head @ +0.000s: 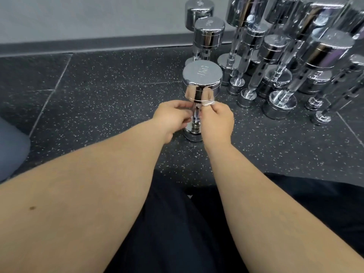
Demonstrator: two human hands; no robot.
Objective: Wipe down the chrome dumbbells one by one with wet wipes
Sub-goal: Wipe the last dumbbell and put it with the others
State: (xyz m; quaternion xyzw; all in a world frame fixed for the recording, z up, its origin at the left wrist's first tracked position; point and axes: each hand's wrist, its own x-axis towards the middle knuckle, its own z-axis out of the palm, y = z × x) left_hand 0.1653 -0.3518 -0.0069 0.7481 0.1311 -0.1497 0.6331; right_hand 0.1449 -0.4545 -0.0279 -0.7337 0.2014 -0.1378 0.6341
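Chrome gleams at centre: we have a polished chrome dumbbell [202, 81] standing upright on the dark speckled rubber floor [118, 85], its flat round top stamped with faint lettering and its knurled handle between our hands. Our left hand [173, 117] curls its fingers round the handle from the left. Our right hand [217, 119] pinches a small white wet wipe [207, 104] just under the top head. The hands sit close together. Most of the wipe is hidden in the fingers, and our wrists half cover the lower head. To the right a cluster of mirror-bright chrome dumbbells [275, 46] stands upright, some cut off by the frame edge, their stamps too blurred to read.
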